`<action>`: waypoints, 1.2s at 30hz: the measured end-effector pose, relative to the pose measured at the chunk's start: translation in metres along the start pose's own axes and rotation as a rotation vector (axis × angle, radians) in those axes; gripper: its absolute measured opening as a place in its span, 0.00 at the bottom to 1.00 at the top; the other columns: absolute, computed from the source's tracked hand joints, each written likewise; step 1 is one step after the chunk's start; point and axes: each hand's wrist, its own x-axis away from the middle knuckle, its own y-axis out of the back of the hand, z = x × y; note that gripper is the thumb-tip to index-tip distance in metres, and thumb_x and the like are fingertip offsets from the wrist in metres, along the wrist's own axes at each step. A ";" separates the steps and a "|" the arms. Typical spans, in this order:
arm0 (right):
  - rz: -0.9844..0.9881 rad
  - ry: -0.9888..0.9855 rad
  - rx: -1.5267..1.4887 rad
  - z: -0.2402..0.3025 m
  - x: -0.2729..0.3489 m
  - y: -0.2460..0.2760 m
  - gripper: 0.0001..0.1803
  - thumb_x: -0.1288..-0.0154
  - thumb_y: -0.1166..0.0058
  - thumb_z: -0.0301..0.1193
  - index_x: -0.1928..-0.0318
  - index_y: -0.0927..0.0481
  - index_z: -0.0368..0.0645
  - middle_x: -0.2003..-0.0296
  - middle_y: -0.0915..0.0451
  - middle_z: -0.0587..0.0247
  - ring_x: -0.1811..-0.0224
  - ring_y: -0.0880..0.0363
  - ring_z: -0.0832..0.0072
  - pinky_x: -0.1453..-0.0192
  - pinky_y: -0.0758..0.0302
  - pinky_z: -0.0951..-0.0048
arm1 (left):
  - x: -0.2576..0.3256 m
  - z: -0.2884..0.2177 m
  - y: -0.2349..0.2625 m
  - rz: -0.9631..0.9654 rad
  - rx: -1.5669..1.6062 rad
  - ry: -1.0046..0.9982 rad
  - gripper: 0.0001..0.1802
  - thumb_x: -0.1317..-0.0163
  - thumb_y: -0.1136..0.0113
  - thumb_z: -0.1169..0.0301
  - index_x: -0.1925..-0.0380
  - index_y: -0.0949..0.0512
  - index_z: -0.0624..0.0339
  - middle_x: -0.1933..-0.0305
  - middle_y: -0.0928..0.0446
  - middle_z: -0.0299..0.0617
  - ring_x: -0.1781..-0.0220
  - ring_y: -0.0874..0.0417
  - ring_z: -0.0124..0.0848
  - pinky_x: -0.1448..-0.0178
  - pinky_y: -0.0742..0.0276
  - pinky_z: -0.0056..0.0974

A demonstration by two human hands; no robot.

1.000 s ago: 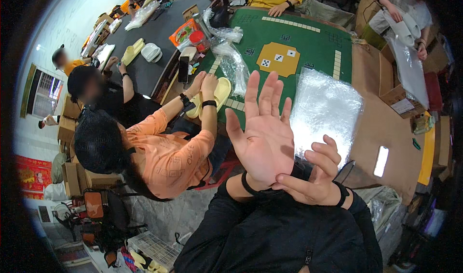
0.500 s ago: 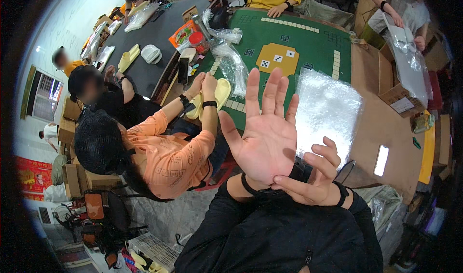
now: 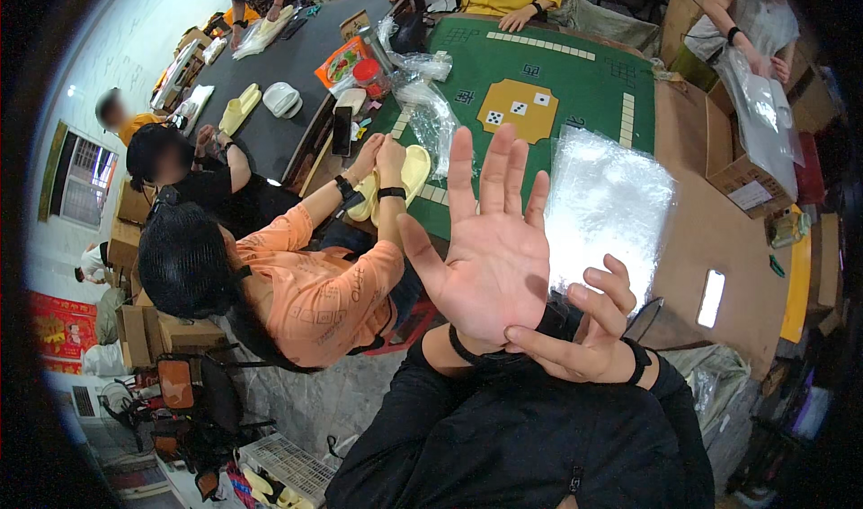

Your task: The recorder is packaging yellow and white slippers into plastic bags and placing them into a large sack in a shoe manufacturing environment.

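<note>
My left hand [image 3: 499, 266] is raised in front of me, palm up to view, its fingers stretched and spread with nothing in it. A black band [image 3: 476, 356] circles its wrist. My right hand [image 3: 595, 329] lies beside that wrist, one fingertip touching the base of the left palm. Its other fingers are loosely bent and apart, and its thumb is hidden. Another black band [image 3: 640, 362] is on the right wrist. Just beyond my hands, a stack of clear plastic bags [image 3: 611, 208] covers the near right edge of a green mahjong-patterned table mat [image 3: 575, 78].
At my left, a person in an orange shirt [image 3: 328, 284] holds pale yellow slippers [image 3: 413, 175]. A black phone [image 3: 342, 132], a red-lidded jar [image 3: 369, 76] and crumpled plastic [image 3: 431, 118] lie beyond. On the right, a lit phone [image 3: 710, 298] rests on brown board near an open cardboard box [image 3: 742, 172].
My hands have shifted very slightly left, keeping their pose. At the far right, a co-worker's hands have moved over the clear plastic. The co-worker at the far upper left has moved their arms.
</note>
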 end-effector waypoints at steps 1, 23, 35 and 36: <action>0.000 0.001 0.000 0.000 0.000 0.000 0.17 0.62 0.34 0.38 0.66 0.17 0.71 0.49 0.32 0.69 0.44 0.39 0.66 0.39 0.45 0.55 | 0.000 0.000 0.000 0.002 -0.010 -0.017 0.43 0.41 0.75 0.35 0.34 0.52 0.53 0.31 0.50 0.49 0.30 0.52 0.36 0.29 0.61 0.43; 0.193 -0.099 0.071 0.001 0.000 0.008 0.26 0.59 0.36 0.55 0.59 0.22 0.58 0.47 0.40 0.52 0.42 0.42 0.55 0.39 0.45 0.51 | 0.000 0.000 0.003 0.006 0.069 0.258 0.41 0.40 0.72 0.36 0.34 0.51 0.50 0.32 0.49 0.46 0.31 0.51 0.36 0.30 0.59 0.42; 0.111 0.065 0.099 0.001 0.001 0.004 0.21 0.59 0.34 0.51 0.60 0.19 0.70 0.46 0.40 0.57 0.40 0.45 0.56 0.36 0.48 0.49 | 0.001 0.000 0.003 0.049 0.084 0.225 0.42 0.41 0.71 0.36 0.34 0.51 0.51 0.32 0.50 0.48 0.31 0.51 0.36 0.30 0.58 0.41; 0.056 0.030 0.079 0.003 0.001 0.002 0.18 0.60 0.34 0.45 0.63 0.19 0.71 0.48 0.37 0.62 0.42 0.43 0.60 0.38 0.47 0.50 | 0.001 0.000 0.002 0.050 0.075 0.212 0.43 0.41 0.71 0.35 0.34 0.51 0.52 0.32 0.50 0.48 0.31 0.51 0.36 0.30 0.58 0.41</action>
